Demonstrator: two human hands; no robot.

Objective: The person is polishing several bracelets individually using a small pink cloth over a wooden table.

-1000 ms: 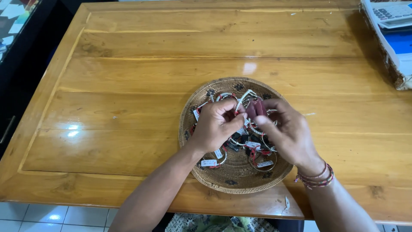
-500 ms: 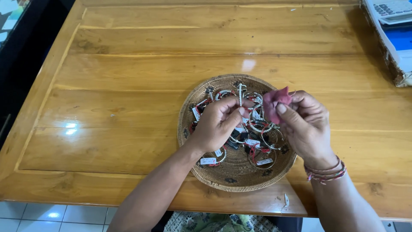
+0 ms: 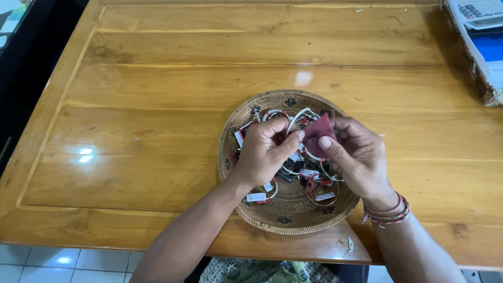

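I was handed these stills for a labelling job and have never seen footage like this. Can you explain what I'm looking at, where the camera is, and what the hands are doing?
There is no machine here: a person works with two bare hands, and one camera worn on their head looks down at them, so the arms enter from the bottom edge.

The surface is a glossy golden-brown plank table. On it sits a round woven rattan tray holding a tangle of thin silver-coloured metal bangles, many with red parts and small white tags.

The left hand pinches one bangle above the tray. The right hand, with red cord bracelets at its wrist, pinches a small dark red cloth against that bangle.

At the top right corner a calculator lies on a blue and white box. Pale floor tiles show below the table.
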